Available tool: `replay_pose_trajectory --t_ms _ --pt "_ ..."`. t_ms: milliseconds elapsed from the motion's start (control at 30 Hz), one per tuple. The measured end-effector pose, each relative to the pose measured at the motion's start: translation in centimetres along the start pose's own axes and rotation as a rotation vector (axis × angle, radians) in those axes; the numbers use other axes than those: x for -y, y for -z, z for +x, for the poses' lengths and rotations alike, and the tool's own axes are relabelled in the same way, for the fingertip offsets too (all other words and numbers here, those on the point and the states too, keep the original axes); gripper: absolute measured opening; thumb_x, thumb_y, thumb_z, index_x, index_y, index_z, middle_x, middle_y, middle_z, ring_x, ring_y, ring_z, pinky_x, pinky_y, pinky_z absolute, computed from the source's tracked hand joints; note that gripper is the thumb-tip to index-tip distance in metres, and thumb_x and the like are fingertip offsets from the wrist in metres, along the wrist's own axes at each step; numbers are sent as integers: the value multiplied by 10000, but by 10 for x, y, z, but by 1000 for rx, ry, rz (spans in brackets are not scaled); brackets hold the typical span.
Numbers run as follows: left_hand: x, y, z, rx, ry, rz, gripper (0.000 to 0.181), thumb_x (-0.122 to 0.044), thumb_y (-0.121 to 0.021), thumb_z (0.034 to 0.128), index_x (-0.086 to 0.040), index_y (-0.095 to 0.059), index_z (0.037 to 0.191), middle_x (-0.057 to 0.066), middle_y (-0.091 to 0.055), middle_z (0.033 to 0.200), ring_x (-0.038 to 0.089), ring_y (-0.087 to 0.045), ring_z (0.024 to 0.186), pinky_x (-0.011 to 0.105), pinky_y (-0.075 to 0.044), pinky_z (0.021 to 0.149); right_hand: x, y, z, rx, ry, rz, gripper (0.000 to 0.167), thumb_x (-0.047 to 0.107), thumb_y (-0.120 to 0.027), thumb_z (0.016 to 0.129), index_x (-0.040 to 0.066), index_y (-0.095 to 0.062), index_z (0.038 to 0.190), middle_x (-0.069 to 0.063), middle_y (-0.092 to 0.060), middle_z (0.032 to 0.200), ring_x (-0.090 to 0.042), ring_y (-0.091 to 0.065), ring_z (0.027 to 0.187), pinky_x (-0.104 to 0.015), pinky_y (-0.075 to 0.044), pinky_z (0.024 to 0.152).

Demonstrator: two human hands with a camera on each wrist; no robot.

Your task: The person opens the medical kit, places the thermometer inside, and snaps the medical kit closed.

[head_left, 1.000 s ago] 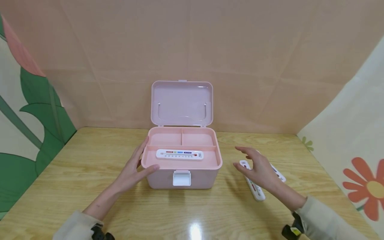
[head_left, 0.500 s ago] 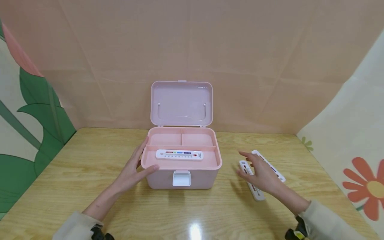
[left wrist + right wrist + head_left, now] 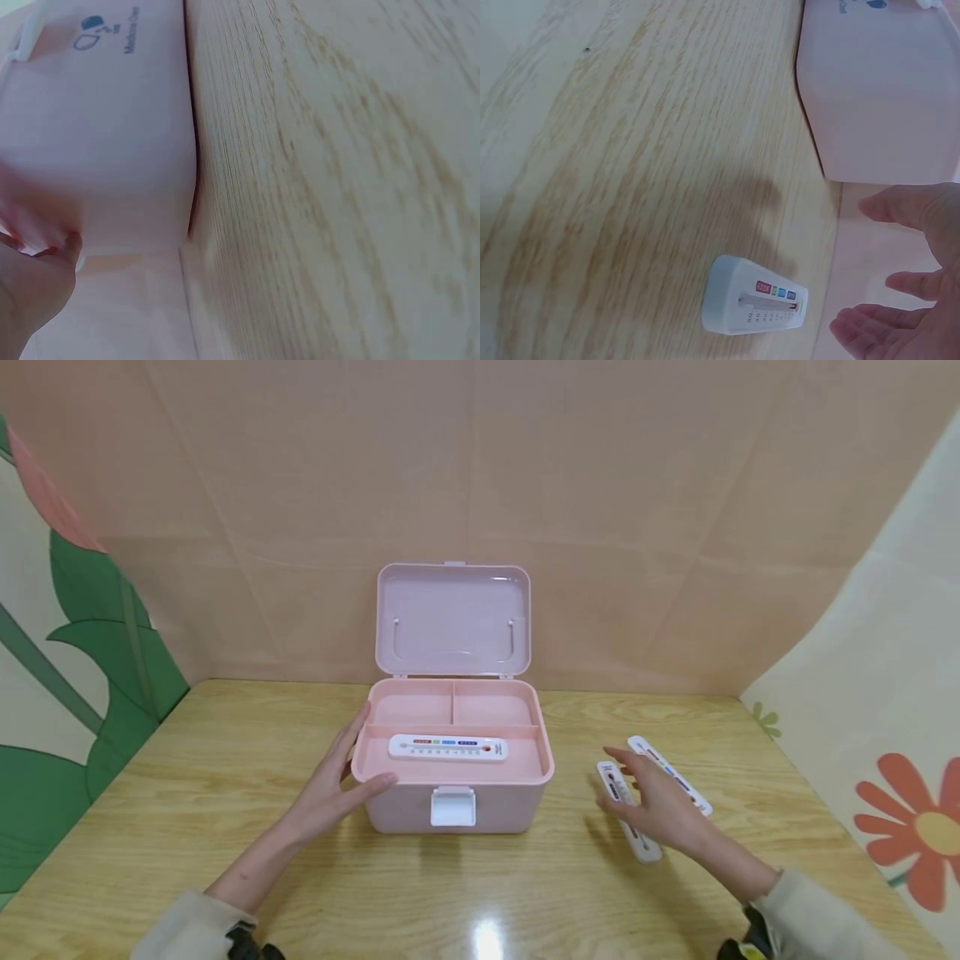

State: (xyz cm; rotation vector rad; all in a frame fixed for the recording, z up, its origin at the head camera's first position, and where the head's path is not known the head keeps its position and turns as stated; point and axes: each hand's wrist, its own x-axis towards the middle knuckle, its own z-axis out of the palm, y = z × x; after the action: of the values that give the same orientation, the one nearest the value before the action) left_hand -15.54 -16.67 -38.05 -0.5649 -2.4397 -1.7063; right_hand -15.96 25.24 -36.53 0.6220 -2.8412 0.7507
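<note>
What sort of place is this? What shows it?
Likely a staged tabletop filming corner, though the wider room is out of view: a creased plain backdrop behind the wood-grain table, and flower-print sheeting at the right.

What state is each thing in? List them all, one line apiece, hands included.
Pink box, upright on the table
Lid, open, raised at the back
White latch, undone
Left hand, fingers along the box's left side
Right hand, above the table, fingers apart, holding nothing
Thermometer in the tray flat, face up
Thermometer partly hidden by the right hand, lying on the table
Far-right thermometer, lying on the table
</note>
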Motion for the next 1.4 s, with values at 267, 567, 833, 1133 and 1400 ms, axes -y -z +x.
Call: replay_pose_trajectory --t_ms 267,567,833,1133,1400 --pt "-1 0 -2 3 3 0 870 -164 -669 885 -241 -115 1553 143 -142 1586 358 -270 1394 606 -291 1082 -6 0 -6 25 -55 7 698 181 -758 810 -109 -424 1350 -352 -533 1231 -496 -562 1059 -541 -522 822" --pt "1 0 -1 2 1 2 872 -167 -667 889 -232 -107 1554 129 -136 1590 352 -266 1398 600 -285 1087 -10 -2 -12 21 -78 -16 703 190 -782 775 -87 -457 1333 -325 -564 1153 -464 -583 1008 -523 -529 795" --pt "2 1 -1 3 5 3 883 -170 -675 883 -236 -105 1554 129 -152 1583 342 -271 1396 589 -292 1090 -13 -2 -13 59 -130 -66 751 230 -826 721 -99 -484 1304 -309 -585 1082 -447 -595 941 -523 -526 725" --pt "2 1 0 1 -1 -2 877 -166 -673 884 -236 -110 1554 125 -149 1586 340 -274 1394 588 -292 1089 -16 -2 -14 129 -217 -87 816 295 -836 697 -89 -479 1322 -252 -605 1052 -354 -584 924 -454 -515 703" --pt "1 0 0 0 -7 -4 866 -161 -669 886 -221 -120 1553 136 -156 1583 350 -284 1390 591 -289 1090 -19 -4 -15 153 -266 -102 825 305 -831 698 -135 -478 1300 -234 -627 1029 -318 -594 893 -415 -512 691"
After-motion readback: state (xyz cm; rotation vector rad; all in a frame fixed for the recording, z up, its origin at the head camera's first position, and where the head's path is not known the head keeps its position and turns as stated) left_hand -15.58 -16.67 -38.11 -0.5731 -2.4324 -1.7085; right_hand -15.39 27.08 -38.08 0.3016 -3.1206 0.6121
